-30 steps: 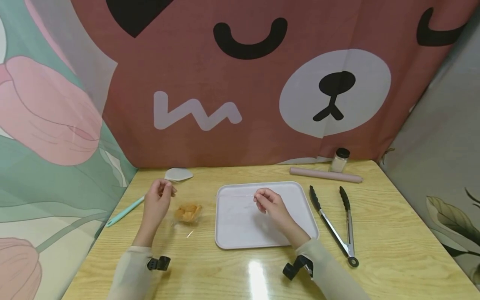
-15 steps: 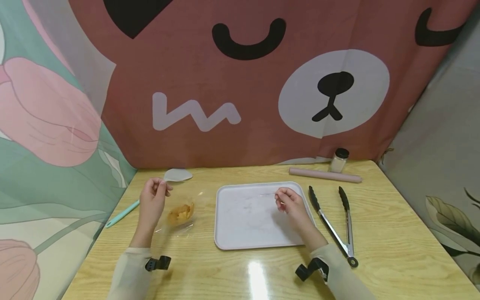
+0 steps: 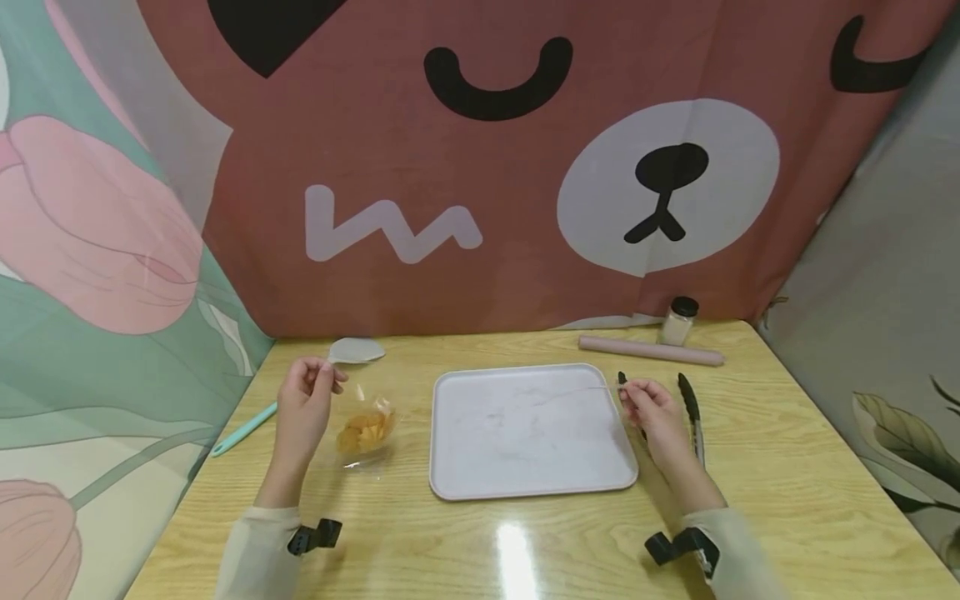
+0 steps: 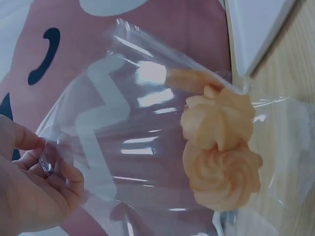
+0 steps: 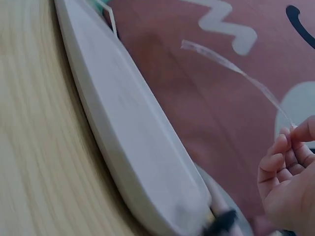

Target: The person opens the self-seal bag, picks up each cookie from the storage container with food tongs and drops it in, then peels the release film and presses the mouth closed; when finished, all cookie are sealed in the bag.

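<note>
My left hand (image 3: 303, 408) pinches the top of a clear plastic bag (image 4: 142, 123) between thumb and fingers. Piped butter cookies (image 4: 219, 118), golden and ridged, sit at the bag's lower end, which hangs close over the table left of the tray. At the tray's right edge, my right hand (image 3: 663, 425) pinches one end of a thin clear plastic strip (image 5: 229, 65). The strip trails leftward over the white tray (image 3: 517, 450) and, in the right wrist view, is apart from the bag. Part of the tongs (image 3: 691, 404) is hidden behind my right hand.
Behind the left hand lies a spatula with a pale blade (image 3: 356, 350) and a teal handle (image 3: 243, 430). Toward the back right are a pinkish rod (image 3: 648, 350) and a black-lidded glass jar (image 3: 678, 323). A printed curtain (image 3: 390, 292) borders the table's back edge.
My right hand has moved right with the strip, from over the tray to beside the tongs. The left hand has shifted slightly left, and the bag of cookies has swung and turned beneath it.
</note>
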A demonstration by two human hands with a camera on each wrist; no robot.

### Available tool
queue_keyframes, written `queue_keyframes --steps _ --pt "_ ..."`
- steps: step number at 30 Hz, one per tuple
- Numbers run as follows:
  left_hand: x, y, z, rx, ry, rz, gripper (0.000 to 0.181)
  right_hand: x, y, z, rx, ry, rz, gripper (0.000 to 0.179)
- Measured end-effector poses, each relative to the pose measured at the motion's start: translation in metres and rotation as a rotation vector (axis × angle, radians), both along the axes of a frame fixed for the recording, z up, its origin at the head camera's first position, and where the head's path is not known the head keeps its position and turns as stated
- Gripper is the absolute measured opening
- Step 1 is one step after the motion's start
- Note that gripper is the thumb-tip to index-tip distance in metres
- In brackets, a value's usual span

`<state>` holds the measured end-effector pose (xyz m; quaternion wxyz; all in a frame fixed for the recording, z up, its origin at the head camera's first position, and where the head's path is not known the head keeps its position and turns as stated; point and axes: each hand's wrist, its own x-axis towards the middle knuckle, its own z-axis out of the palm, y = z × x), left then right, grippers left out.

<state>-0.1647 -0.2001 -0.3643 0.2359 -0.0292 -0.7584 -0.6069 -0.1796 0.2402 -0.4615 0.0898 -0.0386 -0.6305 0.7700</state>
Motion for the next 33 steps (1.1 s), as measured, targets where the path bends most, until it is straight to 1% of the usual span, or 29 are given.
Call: queue_keyframes --steps 2,5,6,7,9,13,15,17,21,25,28,30,31,33 --pt "-0.001 0.001 -0.003 0.015 0.016 -0.017 0.010 0.005 0.013 0.000 0.060 0.034 -0.008 0.012" --pt "-0.003 0.004 -0.010 0.013 0.050 -0.043 0.010 0.014 0.032 0.000 0.125 0.062 -0.051 0.012" --pt "-0.002 0.006 -0.010 0.014 0.057 -0.050 0.011 0.018 0.039 0.000 0.145 0.059 -0.060 0.012" --pt "-0.003 0.007 -0.013 0.013 0.065 -0.059 0.011 0.022 0.045 0.000 0.154 0.042 -0.073 0.011" --pt "-0.002 0.010 -0.015 0.009 0.086 -0.076 0.012 0.029 0.057 -0.001 0.169 0.022 -0.097 0.011" --pt "0.002 0.015 -0.016 0.010 0.122 -0.097 0.013 0.043 0.081 -0.002 0.235 0.014 -0.084 0.013" --pt "0.003 0.018 -0.016 0.014 0.134 -0.109 0.013 0.051 0.091 -0.003 0.329 0.000 -0.074 0.016" --pt "0.005 0.021 -0.015 0.015 0.141 -0.121 0.013 0.058 0.100 -0.003 0.449 -0.032 -0.063 0.021" --pt "0.008 0.027 -0.014 0.028 0.138 -0.168 0.014 0.070 0.113 -0.004 0.710 -0.102 -0.041 0.034" --pt "0.011 0.033 -0.013 0.035 0.138 -0.214 0.013 0.076 0.120 -0.006 0.916 -0.116 0.006 0.034" --pt "0.013 0.038 -0.013 0.043 0.149 -0.226 0.013 0.077 0.120 -0.004 1.051 -0.127 0.017 0.031" --pt "0.013 0.042 -0.013 0.047 0.151 -0.229 0.013 0.077 0.121 0.000 1.122 -0.169 0.010 0.033" --pt "0.014 0.044 -0.012 0.053 0.150 -0.231 0.014 0.077 0.121 0.003 1.148 -0.191 0.002 0.035" --pt "0.014 0.047 -0.012 0.057 0.146 -0.232 0.014 0.077 0.122 0.010 1.202 -0.245 0.003 0.046"
